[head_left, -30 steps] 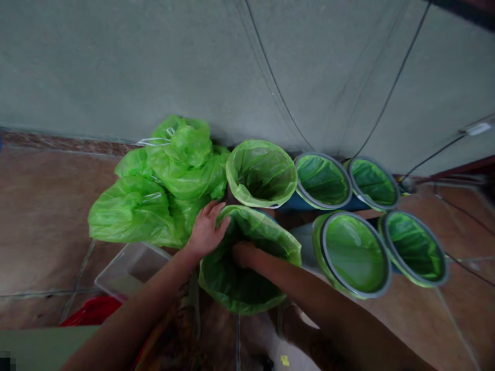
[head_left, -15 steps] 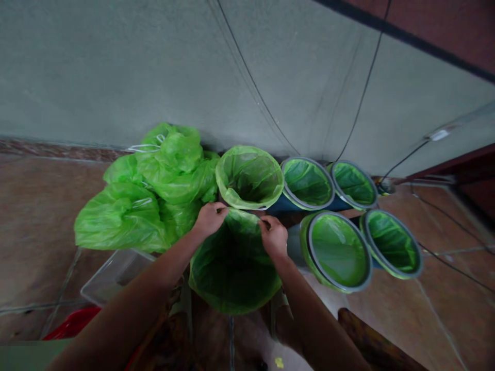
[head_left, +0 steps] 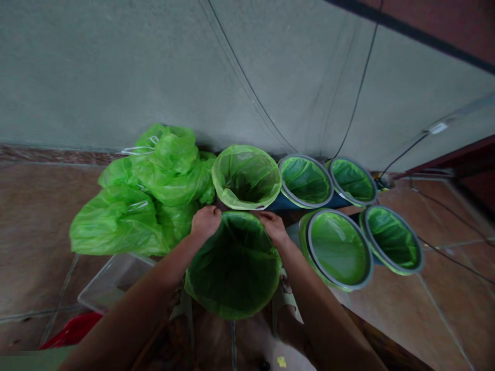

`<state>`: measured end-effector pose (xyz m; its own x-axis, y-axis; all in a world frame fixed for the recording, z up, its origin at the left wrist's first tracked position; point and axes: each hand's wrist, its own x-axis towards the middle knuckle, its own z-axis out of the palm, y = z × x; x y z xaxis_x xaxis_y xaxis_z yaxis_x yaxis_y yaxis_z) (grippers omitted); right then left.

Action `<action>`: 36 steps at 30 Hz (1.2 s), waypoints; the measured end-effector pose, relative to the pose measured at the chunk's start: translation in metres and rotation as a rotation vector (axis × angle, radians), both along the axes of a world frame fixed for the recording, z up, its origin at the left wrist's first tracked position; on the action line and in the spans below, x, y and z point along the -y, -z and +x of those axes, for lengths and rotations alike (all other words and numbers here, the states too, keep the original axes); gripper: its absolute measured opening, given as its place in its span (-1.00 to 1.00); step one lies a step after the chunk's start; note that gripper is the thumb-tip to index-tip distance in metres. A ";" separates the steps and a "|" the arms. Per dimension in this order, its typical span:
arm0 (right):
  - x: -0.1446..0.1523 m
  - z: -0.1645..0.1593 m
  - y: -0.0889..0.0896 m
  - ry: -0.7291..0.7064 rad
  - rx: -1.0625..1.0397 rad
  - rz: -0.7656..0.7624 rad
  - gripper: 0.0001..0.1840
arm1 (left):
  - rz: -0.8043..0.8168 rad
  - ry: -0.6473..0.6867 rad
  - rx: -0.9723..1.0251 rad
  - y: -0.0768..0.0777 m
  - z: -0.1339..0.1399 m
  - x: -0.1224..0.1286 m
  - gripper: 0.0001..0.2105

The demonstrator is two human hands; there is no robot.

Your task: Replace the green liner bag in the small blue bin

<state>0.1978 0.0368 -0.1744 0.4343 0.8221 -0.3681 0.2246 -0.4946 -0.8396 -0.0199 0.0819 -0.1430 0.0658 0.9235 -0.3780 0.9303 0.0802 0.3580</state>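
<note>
A bin lined with a green trash bag (head_left: 232, 278) stands between my feet, the bag folded over its rim. My left hand (head_left: 207, 221) is closed on the bag's edge at the far left of the rim, its fingertips partly hidden behind the rim. At the far right of the same rim, my right hand (head_left: 273, 226) has its fingers curled over the bag's edge. Just beyond both hands, against the wall side, is a second bin (head_left: 247, 178) with a green liner draped over its rim and no ring on top.
Several lined bins with grey rings, one of them a near bin (head_left: 340, 250), stand to the right. Tied green bags (head_left: 154, 185) are heaped at the left by the wall. Below them lie a clear plastic container (head_left: 112, 283) and a red item (head_left: 73, 330). Cables (head_left: 247, 77) hang along the wall.
My hands have moved slightly apart along the far rim, and the bag's far edge now lies down over it, rounder and more open. The view has shifted a little.
</note>
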 end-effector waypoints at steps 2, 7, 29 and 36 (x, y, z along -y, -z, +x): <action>0.008 0.002 0.000 -0.077 0.149 0.117 -0.70 | 0.032 0.048 0.055 -0.001 -0.003 0.003 -0.58; 0.025 0.002 -0.002 -0.511 0.526 0.022 -0.60 | 0.141 0.257 0.126 -0.001 -0.012 0.013 -0.68; 0.062 -0.096 -0.032 -0.842 0.743 -0.124 -0.56 | 0.099 0.011 0.403 0.011 -0.045 0.022 -0.55; 0.021 -0.107 0.051 -0.853 0.797 -0.224 -0.53 | 0.191 0.267 0.282 0.031 -0.025 0.031 -0.56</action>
<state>0.0910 0.0161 -0.2257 -0.0503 0.9087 -0.4144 0.9724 -0.0501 -0.2279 -0.0449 0.0504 -0.1737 0.3882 0.9117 -0.1348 0.7731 -0.2424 0.5862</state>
